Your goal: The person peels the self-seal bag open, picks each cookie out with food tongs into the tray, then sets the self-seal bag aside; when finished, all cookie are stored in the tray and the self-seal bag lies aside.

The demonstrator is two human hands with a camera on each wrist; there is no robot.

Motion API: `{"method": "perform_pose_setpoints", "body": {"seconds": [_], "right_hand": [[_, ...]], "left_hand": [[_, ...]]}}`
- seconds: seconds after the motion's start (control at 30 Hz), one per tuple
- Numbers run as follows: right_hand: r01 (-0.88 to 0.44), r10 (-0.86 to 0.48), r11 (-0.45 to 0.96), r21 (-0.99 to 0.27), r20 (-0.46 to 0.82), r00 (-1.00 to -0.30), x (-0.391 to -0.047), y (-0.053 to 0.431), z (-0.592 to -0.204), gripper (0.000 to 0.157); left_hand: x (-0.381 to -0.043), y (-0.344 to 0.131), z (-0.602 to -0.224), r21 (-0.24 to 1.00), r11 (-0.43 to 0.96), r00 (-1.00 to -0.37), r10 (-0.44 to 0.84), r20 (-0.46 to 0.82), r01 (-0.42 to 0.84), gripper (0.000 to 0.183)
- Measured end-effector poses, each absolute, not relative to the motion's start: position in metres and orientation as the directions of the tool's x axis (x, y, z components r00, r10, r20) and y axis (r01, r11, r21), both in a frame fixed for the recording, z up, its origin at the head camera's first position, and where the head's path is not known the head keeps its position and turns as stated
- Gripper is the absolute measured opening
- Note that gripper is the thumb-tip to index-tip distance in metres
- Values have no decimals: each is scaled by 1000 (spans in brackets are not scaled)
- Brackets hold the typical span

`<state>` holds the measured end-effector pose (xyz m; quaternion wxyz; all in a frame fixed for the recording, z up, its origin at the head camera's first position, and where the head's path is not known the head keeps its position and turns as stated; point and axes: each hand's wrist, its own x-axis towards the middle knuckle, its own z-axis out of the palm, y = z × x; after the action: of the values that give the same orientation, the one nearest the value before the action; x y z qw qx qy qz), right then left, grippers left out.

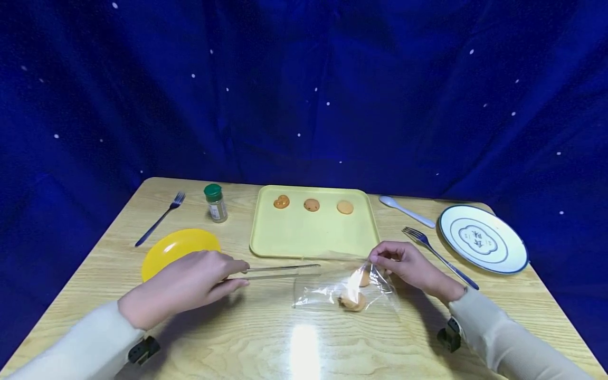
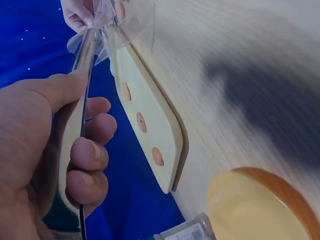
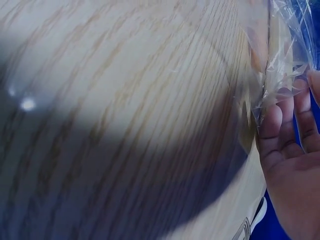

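Observation:
In my left hand (image 1: 190, 279) I grip metal tongs (image 1: 280, 271), their two arms pointing right. The tips overlap the left end of a clear plastic bag (image 1: 318, 295) in the head view. In the left wrist view the tongs (image 2: 82, 90) run between thumb and curled fingers towards the bag. My right hand (image 1: 408, 264) pinches the bag's upper right part between thumb and fingers. Inside the bag lie cookies, one round cookie (image 1: 364, 278) and another cookie (image 1: 352, 302) below it, partly hidden by glare. The right wrist view shows crumpled plastic (image 3: 287, 65) at the fingertips.
Behind the bag is a yellow tray (image 1: 311, 235) with a pretzel-shaped cookie (image 1: 282, 201), a speckled cookie (image 1: 311, 205) and a plain one (image 1: 345, 207). Left are a yellow plate (image 1: 176, 245), shaker (image 1: 216, 203) and fork (image 1: 161, 217); right, a spoon (image 1: 407, 211), another fork (image 1: 442, 257) and white plate (image 1: 451, 227).

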<state>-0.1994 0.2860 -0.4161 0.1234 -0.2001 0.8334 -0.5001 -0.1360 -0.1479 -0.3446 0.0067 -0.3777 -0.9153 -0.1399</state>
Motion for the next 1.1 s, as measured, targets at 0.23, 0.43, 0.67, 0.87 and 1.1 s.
{"method": "perform_pose_setpoints", "body": {"seconds": [0.23, 0.43, 0.67, 0.87, 1.1], "right_hand": [[-205, -459, 422, -883, -14, -888, -198, 283, -418, 14], [-190, -458, 418, -888, -26, -888, -199, 284, -417, 15], [-186, -452, 412, -892, -23, -892, -199, 286, -417, 15], [-190, -460, 403, -895, -19, -887, -199, 285, -417, 16], [-184, -464, 399, -898, -25, -885, -200, 285, -415, 16]], "left_hand": [[-158, -137, -352, 309, 655, -700, 713, 50, 689, 25], [-165, -136, -354, 334, 640, -688, 724, 40, 692, 25], [-170, -133, -360, 330, 623, -673, 737, 56, 709, 23], [-177, -113, -372, 314, 585, -628, 776, 50, 748, 23], [-178, -117, -365, 333, 597, -645, 763, 45, 730, 18]]}}
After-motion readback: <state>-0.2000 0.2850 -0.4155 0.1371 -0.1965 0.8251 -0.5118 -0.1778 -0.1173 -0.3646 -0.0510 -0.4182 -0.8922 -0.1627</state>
